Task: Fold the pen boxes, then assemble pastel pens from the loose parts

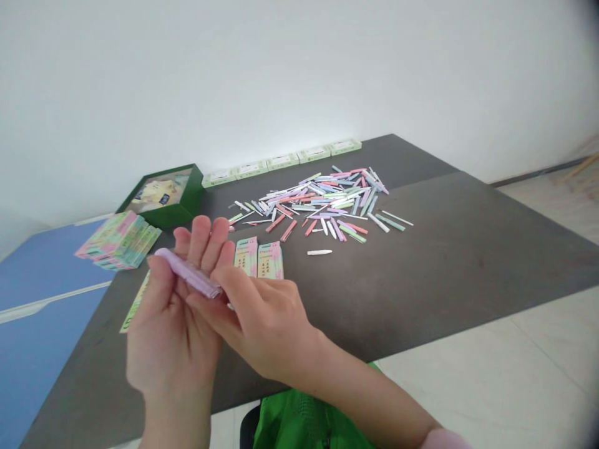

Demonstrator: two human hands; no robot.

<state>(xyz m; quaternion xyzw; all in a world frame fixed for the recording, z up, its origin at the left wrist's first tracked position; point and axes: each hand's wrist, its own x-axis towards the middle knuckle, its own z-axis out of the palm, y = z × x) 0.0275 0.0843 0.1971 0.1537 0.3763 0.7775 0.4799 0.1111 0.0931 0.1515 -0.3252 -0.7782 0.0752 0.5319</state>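
Palm up above the near side of the table, my left hand (180, 318) has its thumb pressed on a lilac pen-like stick (189, 272), which lies across its raised fingers. My right hand (266, 321) comes in from the right, its thumb and forefinger closed at the lower end of that same stick. Whether the stick is one piece or several side by side I cannot tell. Just beyond my hands, two small printed boxes (270, 260) lie side by side on the dark table (374, 299), partly covered by my fingers.
A loose pile of pastel pens (327, 196) spreads over the table's middle, with one white pen (319, 252) apart from it. Stacked printed boxes (119, 240) and a green box (180, 212) stand at left. A row of pale green boxes (283, 161) runs along the wall.
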